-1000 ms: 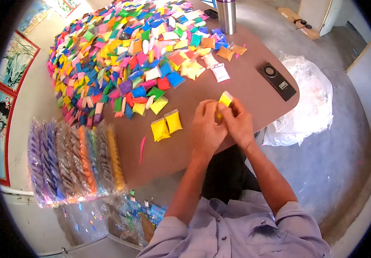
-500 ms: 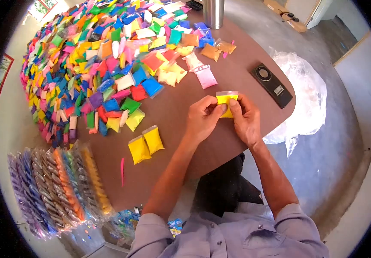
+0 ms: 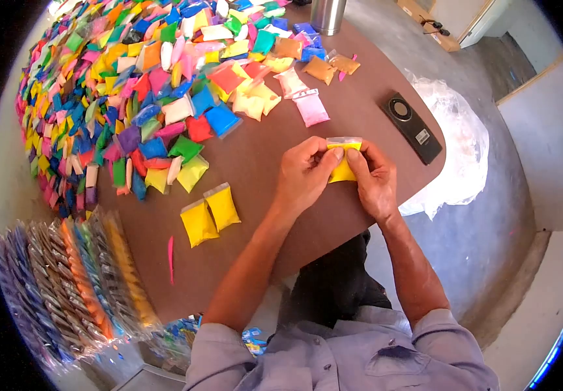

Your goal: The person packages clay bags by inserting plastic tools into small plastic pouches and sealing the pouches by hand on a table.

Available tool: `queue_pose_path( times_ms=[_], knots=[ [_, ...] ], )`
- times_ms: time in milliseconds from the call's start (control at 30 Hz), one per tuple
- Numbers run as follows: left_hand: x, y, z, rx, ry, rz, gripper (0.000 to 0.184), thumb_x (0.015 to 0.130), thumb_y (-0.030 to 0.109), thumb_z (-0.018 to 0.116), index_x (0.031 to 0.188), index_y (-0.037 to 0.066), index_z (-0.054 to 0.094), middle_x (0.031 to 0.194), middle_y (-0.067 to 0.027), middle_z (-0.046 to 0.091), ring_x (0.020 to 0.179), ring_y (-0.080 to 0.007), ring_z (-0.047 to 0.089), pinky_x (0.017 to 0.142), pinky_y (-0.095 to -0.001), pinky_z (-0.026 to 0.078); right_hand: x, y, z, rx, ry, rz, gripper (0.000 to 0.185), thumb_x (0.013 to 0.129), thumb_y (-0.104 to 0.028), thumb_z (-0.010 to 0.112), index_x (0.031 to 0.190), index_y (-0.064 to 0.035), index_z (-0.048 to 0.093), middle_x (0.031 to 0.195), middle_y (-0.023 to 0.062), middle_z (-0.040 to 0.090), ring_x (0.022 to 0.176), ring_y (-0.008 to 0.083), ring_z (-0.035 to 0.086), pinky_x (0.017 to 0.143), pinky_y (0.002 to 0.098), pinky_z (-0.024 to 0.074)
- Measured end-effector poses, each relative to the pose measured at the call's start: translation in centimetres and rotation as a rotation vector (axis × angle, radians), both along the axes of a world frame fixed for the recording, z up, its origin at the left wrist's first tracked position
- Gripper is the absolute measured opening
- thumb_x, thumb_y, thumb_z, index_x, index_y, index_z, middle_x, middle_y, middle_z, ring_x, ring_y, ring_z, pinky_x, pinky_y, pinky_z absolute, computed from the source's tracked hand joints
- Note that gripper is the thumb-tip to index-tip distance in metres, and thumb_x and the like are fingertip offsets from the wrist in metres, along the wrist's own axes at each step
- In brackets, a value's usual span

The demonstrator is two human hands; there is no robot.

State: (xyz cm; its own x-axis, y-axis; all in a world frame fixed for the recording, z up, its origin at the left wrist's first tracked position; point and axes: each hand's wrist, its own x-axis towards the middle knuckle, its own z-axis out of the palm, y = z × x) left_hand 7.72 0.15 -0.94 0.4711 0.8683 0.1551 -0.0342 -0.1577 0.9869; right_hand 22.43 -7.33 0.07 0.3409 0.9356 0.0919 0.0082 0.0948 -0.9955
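Observation:
Between my two hands I hold a small yellow zip bag (image 3: pixel 341 173), its clear strip at the top and its yellow filling below. My left hand (image 3: pixel 304 169) pinches it from the left, thumb on the front near the top. From the right, my right hand (image 3: pixel 376 179) grips it the same way, its thumb beside the left one. The fingers behind the bag are hidden. To the left of my left forearm lie two more yellow bags, one (image 3: pixel 199 223) partly against the other (image 3: pixel 222 207). Beyond my hands is a pink bag (image 3: pixel 311 109).
A large heap of coloured bags (image 3: pixel 131 98) covers the table's far left. A steel tumbler (image 3: pixel 327 16) stands at the back, and a dark phone-like device (image 3: pixel 414 128) lies on the right. Twisted plastic-wrapped strips (image 3: pixel 73 280) and a pink stick (image 3: pixel 171 260) are at left.
My thumbs have moved up slightly toward the bag's top and closer together. The view has shifted a little, so the table things appear farther left.

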Motion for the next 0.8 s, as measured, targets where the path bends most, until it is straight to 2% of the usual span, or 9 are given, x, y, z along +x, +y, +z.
queue_pose_path(
  times_ms=[167, 233, 467, 633, 767, 800],
  knots=[
    [0.1, -0.2, 0.1, 0.073, 0.034, 0.046, 0.018, 0.104, 0.018, 0.071, 0.105, -0.001, 0.071, 0.082, 0.0005, 0.065, 0.072, -0.0037, 0.058, 0.061, -0.0207, 0.045, 0.0, 0.0, 0.0, -0.011, -0.003, -0.027, 0.026, 0.109, -0.019, 0.062, 0.121, 0.0026, 0.069, 0.105, 0.0020, 0.071, 0.095, 0.0083, 0.063, 0.084, 0.0250, 0.0528],
    [0.3, 0.1, 0.0, -0.043, -0.038, -0.023, 0.017, 0.103, 0.016, 0.072, 0.104, -0.001, 0.071, 0.083, 0.0007, 0.067, 0.074, -0.0032, 0.059, 0.062, -0.0196, 0.045, 0.0, -0.1, 0.0, -0.006, 0.006, -0.042, 0.025, 0.109, -0.019, 0.063, 0.120, 0.0025, 0.070, 0.105, 0.0018, 0.071, 0.095, 0.0084, 0.064, 0.084, 0.0251, 0.0528],
    [0.2, 0.2, -0.2, -0.107, -0.153, -0.057, 0.015, 0.103, 0.014, 0.072, 0.104, -0.001, 0.071, 0.087, 0.0021, 0.068, 0.077, -0.0019, 0.059, 0.065, -0.0189, 0.046, 0.2, -0.2, -0.1, 0.018, 0.054, -0.003, 0.022, 0.109, -0.017, 0.063, 0.117, 0.0016, 0.071, 0.101, 0.0005, 0.071, 0.093, 0.0067, 0.063, 0.082, 0.0239, 0.0525],
    [0.1, 0.4, -1.0, -0.045, -0.129, -0.050, 0.014, 0.103, 0.014, 0.072, 0.104, 0.000, 0.071, 0.088, 0.0029, 0.068, 0.077, -0.0024, 0.059, 0.065, -0.0204, 0.047, 0.1, 0.0, -0.4, -0.007, 0.082, -0.008, 0.020, 0.109, -0.017, 0.064, 0.115, 0.0005, 0.071, 0.101, 0.0004, 0.071, 0.092, 0.0063, 0.063, 0.081, 0.0239, 0.0524],
    [0.4, 0.0, -0.1, -0.099, -0.098, -0.056, 0.016, 0.103, 0.015, 0.072, 0.103, 0.000, 0.071, 0.086, 0.0025, 0.068, 0.075, -0.0028, 0.058, 0.065, -0.0211, 0.047, 0.3, 0.1, -1.4, 0.085, 0.087, -0.063, 0.023, 0.110, -0.021, 0.063, 0.116, -0.0002, 0.071, 0.102, 0.0007, 0.071, 0.093, 0.0069, 0.063, 0.082, 0.0245, 0.0533],
    [0.3, -0.2, 0.3, -0.052, -0.002, -0.079, 0.017, 0.102, 0.016, 0.073, 0.103, 0.000, 0.071, 0.085, 0.0022, 0.067, 0.074, -0.0029, 0.057, 0.064, -0.0211, 0.046, 0.4, 0.2, -1.5, 0.105, 0.103, -0.103, 0.024, 0.110, -0.022, 0.063, 0.117, -0.0004, 0.071, 0.102, 0.0009, 0.071, 0.094, 0.0071, 0.063, 0.082, 0.0247, 0.0535]
  ],
)
